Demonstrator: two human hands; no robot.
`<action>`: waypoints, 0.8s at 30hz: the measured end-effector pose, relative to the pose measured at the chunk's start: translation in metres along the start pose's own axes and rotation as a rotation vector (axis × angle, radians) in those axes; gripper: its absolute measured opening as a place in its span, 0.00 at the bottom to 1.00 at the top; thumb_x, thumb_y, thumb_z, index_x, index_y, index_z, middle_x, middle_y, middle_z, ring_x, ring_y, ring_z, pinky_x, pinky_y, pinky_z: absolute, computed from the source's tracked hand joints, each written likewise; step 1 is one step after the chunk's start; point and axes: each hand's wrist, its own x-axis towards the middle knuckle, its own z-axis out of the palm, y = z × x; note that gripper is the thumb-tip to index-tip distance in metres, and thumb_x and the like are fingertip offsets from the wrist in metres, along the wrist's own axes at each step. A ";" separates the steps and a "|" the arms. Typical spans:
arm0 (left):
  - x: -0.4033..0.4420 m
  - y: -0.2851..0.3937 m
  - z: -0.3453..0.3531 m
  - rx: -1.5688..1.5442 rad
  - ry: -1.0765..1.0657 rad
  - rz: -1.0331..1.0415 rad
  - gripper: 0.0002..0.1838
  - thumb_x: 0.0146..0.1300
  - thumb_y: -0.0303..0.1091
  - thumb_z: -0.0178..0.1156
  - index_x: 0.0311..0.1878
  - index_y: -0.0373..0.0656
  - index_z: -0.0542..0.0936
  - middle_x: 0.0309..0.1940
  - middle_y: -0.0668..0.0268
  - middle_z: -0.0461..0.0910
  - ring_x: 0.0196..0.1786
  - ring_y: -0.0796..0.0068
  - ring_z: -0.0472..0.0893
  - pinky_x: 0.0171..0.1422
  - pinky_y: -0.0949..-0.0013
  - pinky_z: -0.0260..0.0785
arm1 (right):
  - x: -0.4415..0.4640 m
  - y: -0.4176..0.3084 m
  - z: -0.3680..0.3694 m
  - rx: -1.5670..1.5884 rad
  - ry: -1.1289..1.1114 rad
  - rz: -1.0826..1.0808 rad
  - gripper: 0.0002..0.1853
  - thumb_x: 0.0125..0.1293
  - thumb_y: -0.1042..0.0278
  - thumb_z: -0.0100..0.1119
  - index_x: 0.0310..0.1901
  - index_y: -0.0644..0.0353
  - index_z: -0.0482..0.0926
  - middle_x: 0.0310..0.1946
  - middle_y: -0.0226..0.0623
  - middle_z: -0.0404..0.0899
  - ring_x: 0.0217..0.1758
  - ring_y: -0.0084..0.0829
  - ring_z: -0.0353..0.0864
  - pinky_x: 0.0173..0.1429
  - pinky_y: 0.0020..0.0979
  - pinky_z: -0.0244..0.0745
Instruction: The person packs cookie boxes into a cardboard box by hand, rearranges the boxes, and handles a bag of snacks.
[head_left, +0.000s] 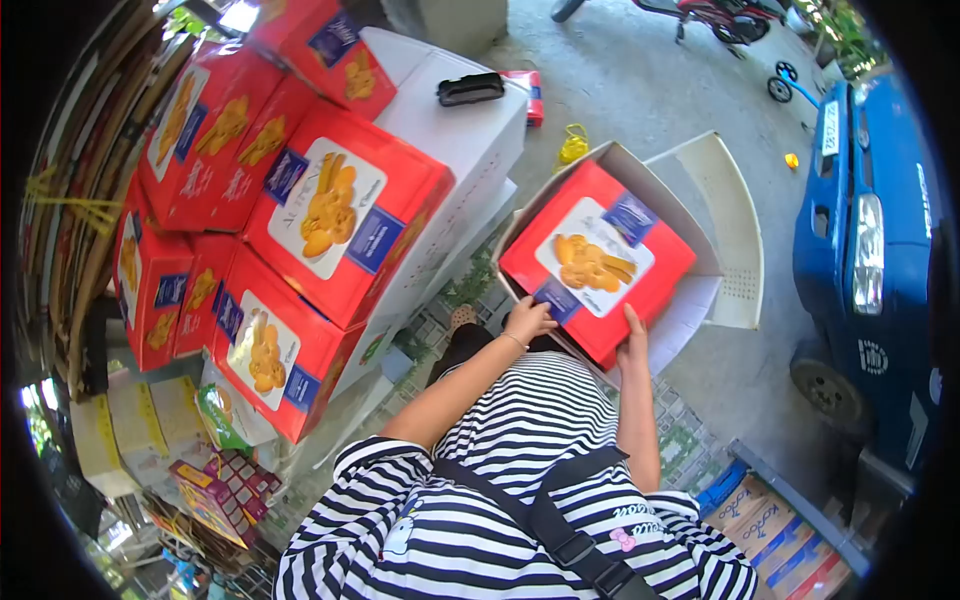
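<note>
A red biscuit box (642, 270) with pictures of biscuits and blue labels sits tilted in the mouth of an open cardboard carton (708, 235). My left hand (527, 320) grips the box at its near left corner, beside a blue label. Along the near right edge, my right hand (633, 340) holds the same box with the thumb on top; its other fingers are mostly hidden. How deep the box sits in the carton I cannot tell.
On the left, several more red biscuit boxes (410, 170) are stacked on a white carton (490, 150), with a black case (470, 89) on it. A blue vehicle (840, 220) stands at right. Flattened cartons (775, 530) lie at lower right. A yellow item (573, 145) lies behind the open carton.
</note>
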 end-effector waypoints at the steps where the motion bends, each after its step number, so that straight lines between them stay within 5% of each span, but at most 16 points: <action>1: 0.003 0.004 -0.006 0.074 -0.012 -0.007 0.21 0.64 0.34 0.48 0.58 0.40 0.61 0.37 0.55 0.79 0.34 0.65 0.82 0.34 0.68 0.75 | 0.007 -0.001 0.001 -0.157 0.010 -0.112 0.31 0.54 0.61 0.64 0.57 0.58 0.64 0.50 0.37 0.73 0.53 0.33 0.73 0.57 0.35 0.69; 3: 0.003 0.006 -0.019 0.041 -0.052 0.018 0.34 0.65 0.34 0.45 0.69 0.41 0.40 0.40 0.51 0.79 0.37 0.63 0.82 0.40 0.66 0.74 | 0.018 -0.005 -0.003 -0.128 0.006 0.050 0.31 0.53 0.61 0.64 0.57 0.58 0.64 0.49 0.35 0.74 0.52 0.31 0.73 0.55 0.34 0.69; 6: 0.005 0.002 -0.017 0.044 -0.004 0.058 0.39 0.62 0.32 0.49 0.69 0.39 0.36 0.35 0.50 0.79 0.31 0.65 0.82 0.34 0.69 0.75 | 0.027 0.013 -0.020 -0.158 -0.013 0.149 0.33 0.54 0.57 0.64 0.59 0.59 0.63 0.51 0.36 0.72 0.52 0.31 0.73 0.57 0.32 0.69; 8: 0.003 0.006 -0.014 0.087 0.012 0.056 0.40 0.62 0.32 0.49 0.68 0.39 0.35 0.35 0.50 0.80 0.31 0.65 0.82 0.34 0.69 0.75 | 0.034 0.027 -0.037 -0.306 0.093 0.155 0.29 0.54 0.52 0.63 0.52 0.61 0.71 0.46 0.36 0.77 0.47 0.32 0.76 0.54 0.30 0.70; 11: 0.004 0.009 -0.015 0.113 0.010 0.050 0.43 0.61 0.32 0.50 0.68 0.41 0.30 0.34 0.50 0.80 0.30 0.65 0.82 0.33 0.69 0.75 | 0.026 0.025 -0.035 -1.084 0.290 -0.035 0.25 0.54 0.45 0.61 0.32 0.66 0.81 0.33 0.38 0.81 0.36 0.29 0.78 0.43 0.29 0.71; 21: 0.004 0.004 -0.029 0.059 -0.105 0.029 0.41 0.64 0.32 0.46 0.68 0.49 0.28 0.40 0.52 0.79 0.36 0.65 0.82 0.40 0.66 0.73 | 0.026 0.059 -0.033 -0.693 0.404 -0.062 0.24 0.58 0.48 0.59 0.36 0.67 0.79 0.36 0.39 0.80 0.39 0.25 0.75 0.45 0.27 0.69; 23: 0.002 0.004 -0.034 0.028 -0.168 0.011 0.41 0.65 0.34 0.46 0.69 0.56 0.27 0.43 0.52 0.78 0.40 0.65 0.82 0.44 0.66 0.72 | 0.039 0.070 -0.041 -0.641 0.385 -0.193 0.28 0.55 0.40 0.58 0.31 0.64 0.79 0.27 0.42 0.79 0.31 0.33 0.75 0.40 0.34 0.68; 24: 0.001 0.005 -0.037 0.033 -0.174 0.002 0.41 0.65 0.34 0.46 0.69 0.56 0.27 0.44 0.53 0.78 0.40 0.66 0.81 0.44 0.66 0.71 | 0.034 0.053 -0.034 -0.779 0.375 -0.074 0.23 0.57 0.47 0.60 0.32 0.66 0.79 0.25 0.32 0.77 0.31 0.24 0.74 0.37 0.28 0.69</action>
